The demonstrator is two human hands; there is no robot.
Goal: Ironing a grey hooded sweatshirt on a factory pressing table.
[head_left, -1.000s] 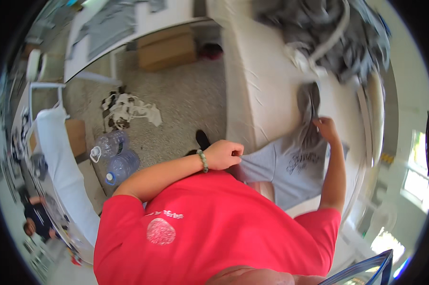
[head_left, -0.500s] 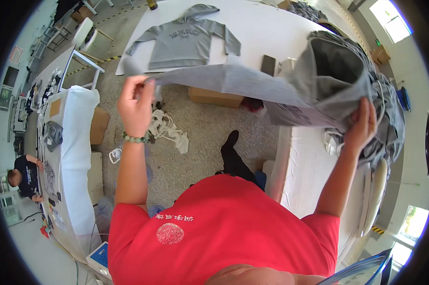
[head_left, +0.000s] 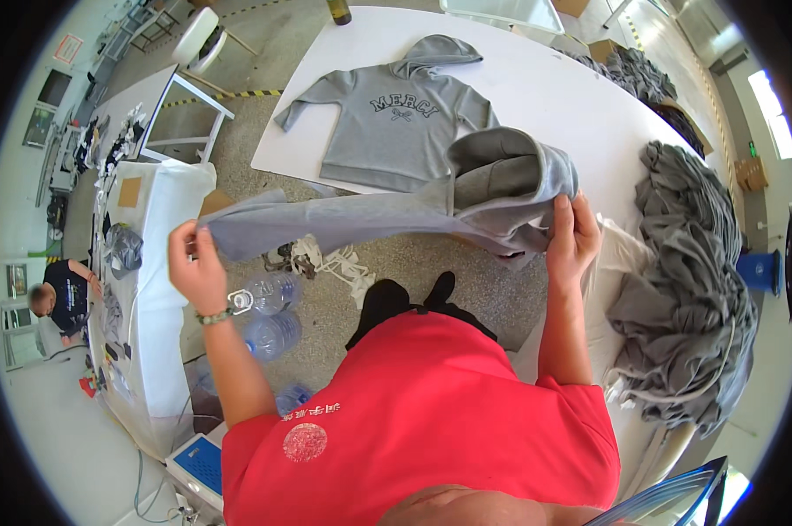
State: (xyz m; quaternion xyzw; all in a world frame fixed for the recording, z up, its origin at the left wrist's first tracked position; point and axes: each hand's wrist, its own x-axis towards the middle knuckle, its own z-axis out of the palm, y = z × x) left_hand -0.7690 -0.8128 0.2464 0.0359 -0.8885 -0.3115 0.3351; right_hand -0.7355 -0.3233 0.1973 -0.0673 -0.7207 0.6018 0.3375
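A grey hooded sweatshirt (head_left: 326, 217) is stretched sideways in front of me, held up between both hands. At its left end my left hand (head_left: 198, 263) pinches the cloth, a beaded bracelet round that wrist. My right hand (head_left: 573, 237) is closed on the edge near the hood, whose opening faces up. Beyond it, a second grey hooded sweatshirt (head_left: 404, 123) lies flat on the white table (head_left: 536, 96), dark lettering on its chest and its hood turned to the far side. The held garment overlaps the lower right of the flat one.
A large heap of grey garments (head_left: 685, 289) lies to my right, with a blue bin (head_left: 758, 273) behind it. Clear plastic bottles (head_left: 273, 333) and white scraps (head_left: 348, 267) lie on the floor at left. A person (head_left: 63, 298) stands by the white-covered left table (head_left: 166, 316).
The held sweatshirt has moved left, away from the grey heap. Both hands shifted left and lower, still gripping it. My view has turned, bringing more of the heap and bottles into sight.
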